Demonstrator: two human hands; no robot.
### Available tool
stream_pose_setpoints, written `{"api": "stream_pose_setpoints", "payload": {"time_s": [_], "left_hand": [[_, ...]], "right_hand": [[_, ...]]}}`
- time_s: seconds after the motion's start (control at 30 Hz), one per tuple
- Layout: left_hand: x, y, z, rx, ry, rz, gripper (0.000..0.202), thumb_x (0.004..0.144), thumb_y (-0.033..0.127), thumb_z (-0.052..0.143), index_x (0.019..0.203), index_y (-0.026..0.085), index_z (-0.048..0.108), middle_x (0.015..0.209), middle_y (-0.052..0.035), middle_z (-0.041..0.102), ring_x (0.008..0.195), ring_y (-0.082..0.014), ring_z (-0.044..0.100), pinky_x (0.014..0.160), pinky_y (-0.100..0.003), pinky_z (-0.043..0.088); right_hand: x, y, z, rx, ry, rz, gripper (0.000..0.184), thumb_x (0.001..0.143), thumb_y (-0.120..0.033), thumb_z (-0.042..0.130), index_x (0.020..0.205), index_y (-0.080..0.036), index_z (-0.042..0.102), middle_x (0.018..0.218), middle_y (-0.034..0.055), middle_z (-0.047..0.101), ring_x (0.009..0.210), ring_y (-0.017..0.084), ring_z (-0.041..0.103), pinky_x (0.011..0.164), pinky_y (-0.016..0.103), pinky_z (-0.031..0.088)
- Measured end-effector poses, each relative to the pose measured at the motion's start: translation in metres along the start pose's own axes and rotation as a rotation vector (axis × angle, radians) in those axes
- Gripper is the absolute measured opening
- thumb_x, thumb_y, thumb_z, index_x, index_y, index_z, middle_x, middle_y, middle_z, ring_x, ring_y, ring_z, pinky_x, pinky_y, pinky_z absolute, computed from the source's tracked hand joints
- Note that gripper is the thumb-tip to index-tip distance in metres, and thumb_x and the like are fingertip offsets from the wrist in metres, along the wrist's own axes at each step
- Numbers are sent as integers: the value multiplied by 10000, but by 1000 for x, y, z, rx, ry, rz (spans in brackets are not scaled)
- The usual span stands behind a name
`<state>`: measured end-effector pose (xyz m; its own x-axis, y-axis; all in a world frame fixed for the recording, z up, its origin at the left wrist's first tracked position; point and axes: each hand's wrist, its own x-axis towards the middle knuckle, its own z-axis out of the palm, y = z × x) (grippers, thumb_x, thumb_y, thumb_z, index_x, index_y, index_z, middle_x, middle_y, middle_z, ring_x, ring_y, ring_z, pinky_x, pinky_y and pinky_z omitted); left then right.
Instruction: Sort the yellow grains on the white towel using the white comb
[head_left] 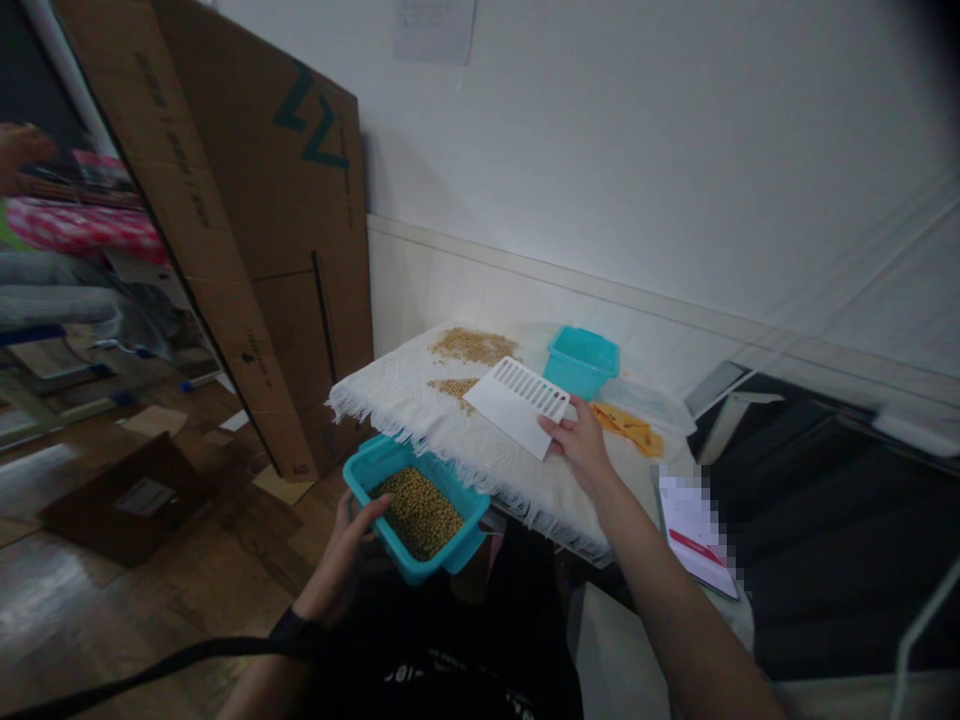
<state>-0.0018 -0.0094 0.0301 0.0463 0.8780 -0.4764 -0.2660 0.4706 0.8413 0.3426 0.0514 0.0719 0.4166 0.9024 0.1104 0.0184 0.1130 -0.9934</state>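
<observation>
Left hand (346, 545) grips bean tub (415, 508); right hand (579, 442) holds scraper (517, 403).

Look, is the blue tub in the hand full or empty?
Partly full: yellowish beans fill the teal tub below its rim, held by the left hand.

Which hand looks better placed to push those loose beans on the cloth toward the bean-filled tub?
Probably the right hand: it holds the white scraper just beside the loose beans on the cloth. The left hand is busy gripping the bean-filled teal tub below the table's edge.
</observation>
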Motion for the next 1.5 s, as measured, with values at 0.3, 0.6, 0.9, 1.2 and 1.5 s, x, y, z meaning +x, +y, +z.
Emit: {"api": "stream_pose_setpoints", "payload": {"time_s": [0.3, 0.6, 0.9, 1.2, 1.5], "left_hand": [[-2, 0, 1, -20, -11, -7, 761, 830, 506, 784, 1482, 390, 410, 1389, -111, 644, 908, -263, 772, 725, -421, 655], [-3, 1, 0, -1, -24, -20, 735, 864, 521, 745, 1491, 404, 382, 1373, -95, 650, 908, -264, 770, 737, -428, 650], [2, -1, -2, -10, 0, -18, 835, 818, 510, 799, 1522, 409, 362, 1379, -108, 660, 901, -277, 773, 748, -456, 653], [2, -1, -2, -15, 2, -13, 815, 815, 525, 799, 1505, 400, 385, 1346, -119, 666, 886, -278, 778, 724, -451, 650], [-2, 1, 1, -18, -1, -13, 802, 834, 501, 782, 1516, 386, 376, 1403, -132, 645, 942, -302, 776, 716, -444, 654]], "right_hand": [[1, 1, 0, -38, -38, 3, 886, 533, -572, 954, 1244, -294, 504, 883, 14, 787, 820, 300, 777, 695, 457, 658], [-5, -3, 2, -36, -129, 38, 855, 540, -537, 960, 1218, -298, 497, 958, 22, 797, 859, 292, 776, 693, 419, 646], [-7, -7, 3, -16, -151, 59, 846, 524, -529, 971, 1195, -308, 507, 944, 18, 795, 860, 299, 773, 712, 434, 642], [-4, -3, 7, -26, -173, 62, 881, 519, -553, 967, 1224, -317, 494, 954, 17, 795, 876, 303, 772, 726, 446, 645], [-3, -3, 8, -14, -161, 44, 880, 535, -551, 968, 1232, -313, 485, 947, 10, 799, 844, 280, 775, 698, 421, 650]]}}
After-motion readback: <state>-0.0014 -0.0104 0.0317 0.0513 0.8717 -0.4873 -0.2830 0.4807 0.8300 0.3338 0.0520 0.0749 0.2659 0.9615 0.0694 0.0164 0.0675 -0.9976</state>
